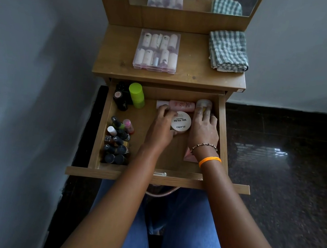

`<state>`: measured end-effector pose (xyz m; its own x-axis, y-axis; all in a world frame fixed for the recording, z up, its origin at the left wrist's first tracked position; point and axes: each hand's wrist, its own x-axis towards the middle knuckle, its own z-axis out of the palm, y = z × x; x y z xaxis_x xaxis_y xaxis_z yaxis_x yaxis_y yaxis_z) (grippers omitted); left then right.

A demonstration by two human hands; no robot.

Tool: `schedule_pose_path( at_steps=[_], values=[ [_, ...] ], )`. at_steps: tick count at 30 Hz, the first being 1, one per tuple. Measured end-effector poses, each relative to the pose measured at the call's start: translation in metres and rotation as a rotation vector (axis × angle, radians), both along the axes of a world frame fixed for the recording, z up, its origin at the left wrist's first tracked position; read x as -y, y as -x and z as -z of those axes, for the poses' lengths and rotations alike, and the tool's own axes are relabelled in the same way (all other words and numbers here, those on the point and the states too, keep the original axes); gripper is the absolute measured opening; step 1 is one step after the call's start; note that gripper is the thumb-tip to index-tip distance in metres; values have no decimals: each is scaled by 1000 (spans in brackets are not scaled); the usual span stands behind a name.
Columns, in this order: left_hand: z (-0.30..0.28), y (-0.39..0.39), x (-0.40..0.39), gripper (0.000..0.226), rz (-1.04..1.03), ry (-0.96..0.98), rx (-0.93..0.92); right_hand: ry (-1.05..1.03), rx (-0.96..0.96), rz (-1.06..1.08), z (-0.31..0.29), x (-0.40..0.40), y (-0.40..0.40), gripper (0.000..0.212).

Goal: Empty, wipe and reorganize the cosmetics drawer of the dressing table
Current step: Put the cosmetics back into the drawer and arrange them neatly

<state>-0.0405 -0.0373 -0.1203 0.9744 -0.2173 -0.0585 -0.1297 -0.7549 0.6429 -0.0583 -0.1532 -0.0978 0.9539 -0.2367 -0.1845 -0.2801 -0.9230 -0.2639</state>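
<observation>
- Most of the work is left, we judge: the drawer [154, 160] stands pulled out from the table [188, 73] and holds many items, so either the emptying is barely begun or, less likely, we are already putting things back; we cannot tell which from this view.
- On the tabletop the checked cloth [228, 51] lies folded at the back right, untouched, which suggests the wiping is not yet done.
- Beside it, well apart to the left, sits a clear case [156, 51] of small pale bottles, outside the drawer.
- In the drawer's back left corner stand a green can [136, 95] and some dark bottles [121, 99]; a cluster of polish bottles [117, 140] fills the front left corner.
- Our left hand [161, 127] curls round the white tub [181, 122] marked "nail polish", fingertips also touching the pink bottle [178, 105] lying behind it.
- Our right hand [204, 129] rests on the right side, its fingers laid over a pale jar [203, 105]; we cannot tell whether they grip it.
- A pink packet [188, 157] peeks out under the right wrist.
- All of these would need to come out before we wipe.
</observation>
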Motion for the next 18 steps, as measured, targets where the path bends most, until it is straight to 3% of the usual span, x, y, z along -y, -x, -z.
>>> schedule_pose_path(
  at_steps=[9, 12, 18],
  values=[
    [-8, 4, -3, 60, -38, 76, -57, -113, 91, 4, -6, 7, 5, 58],
    [-13, 5, -7, 57, -66, 82, -61, -115, 149, 18, -6, 5, 5, 43],
    [-13, 9, -17, 63, -93, 28, -104, 26, 122, -337, 9, -14, -3, 38]
  ],
)
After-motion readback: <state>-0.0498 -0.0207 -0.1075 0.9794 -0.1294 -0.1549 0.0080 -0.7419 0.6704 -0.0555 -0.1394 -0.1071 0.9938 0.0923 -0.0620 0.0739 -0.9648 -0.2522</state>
